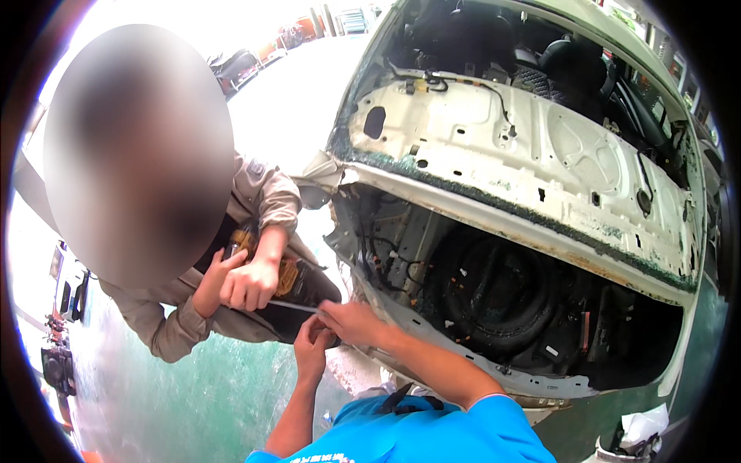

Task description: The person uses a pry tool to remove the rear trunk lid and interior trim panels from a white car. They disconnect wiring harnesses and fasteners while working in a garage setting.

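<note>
A thin, light-coloured metal rod (296, 306) runs between my hands and a co-worker's fist. My right hand (351, 322) is closed around its near end. Just below, my left hand (310, 347) has its fingers curled together by the same end; what they pinch, if anything, is hidden. The co-worker's fist (251, 285) grips the far end, and the other hand (216, 282) is beside a yellow-and-black power tool (244, 238). Its yellow-and-black lower part (290, 278) shows behind the fist, against the co-worker's body.
On the right stands a stripped car body (486, 185), its rear window and lid gone. Bent sheet metal (455, 363) edges the open trunk, where a spare wheel (494, 285) and debris lie. The co-worker (174, 328) stands close at left on a green floor (170, 401).
</note>
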Motion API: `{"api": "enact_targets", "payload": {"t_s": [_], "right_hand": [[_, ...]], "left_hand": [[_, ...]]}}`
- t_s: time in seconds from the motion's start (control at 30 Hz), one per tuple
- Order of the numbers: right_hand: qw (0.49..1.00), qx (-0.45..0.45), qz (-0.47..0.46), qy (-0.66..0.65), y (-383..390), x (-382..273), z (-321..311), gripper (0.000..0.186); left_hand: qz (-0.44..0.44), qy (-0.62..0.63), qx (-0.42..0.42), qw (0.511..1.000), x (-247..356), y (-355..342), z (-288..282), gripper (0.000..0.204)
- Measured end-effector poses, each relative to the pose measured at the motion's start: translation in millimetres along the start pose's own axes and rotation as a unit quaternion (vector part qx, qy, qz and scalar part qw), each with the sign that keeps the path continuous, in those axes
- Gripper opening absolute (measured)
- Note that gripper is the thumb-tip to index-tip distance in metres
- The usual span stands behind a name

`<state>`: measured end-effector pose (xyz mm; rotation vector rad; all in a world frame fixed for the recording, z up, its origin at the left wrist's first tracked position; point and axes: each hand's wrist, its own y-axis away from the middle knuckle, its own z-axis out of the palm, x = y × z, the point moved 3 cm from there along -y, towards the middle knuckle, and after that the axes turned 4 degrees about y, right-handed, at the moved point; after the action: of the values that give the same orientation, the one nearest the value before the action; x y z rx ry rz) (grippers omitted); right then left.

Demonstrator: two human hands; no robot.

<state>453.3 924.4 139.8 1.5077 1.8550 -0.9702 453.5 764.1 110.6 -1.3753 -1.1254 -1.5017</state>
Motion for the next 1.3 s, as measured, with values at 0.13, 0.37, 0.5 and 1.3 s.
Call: {"api": "enact_targets", "payload": {"t_s": [0.13, 0.37, 0.5, 1.3], "right_hand": [[0.991, -0.042, 0.064, -0.106, 59, 30, -11, 0.026], [0.907, 0.138, 0.079, -0.389, 109, 9, -104, 0.019], [0.934, 0.156, 0.059, -0.316, 139, 9, -152, 0.017], [0.971, 0.095, 0.105, 0.190, 64, -48, -356, 0.044]], "left_hand": [[-0.021, 0.004, -0.117, 0.993, -8, 12, 23, 0.048], [-0.037, -0.017, -0.367, 0.929, 34, 21, 116, 0.056], [0.085, -0.136, -0.435, 0.886, 69, 7, 154, 0.032], [0.593, -0.179, -0.265, 0.739, 178, -103, 200, 0.031]]}}
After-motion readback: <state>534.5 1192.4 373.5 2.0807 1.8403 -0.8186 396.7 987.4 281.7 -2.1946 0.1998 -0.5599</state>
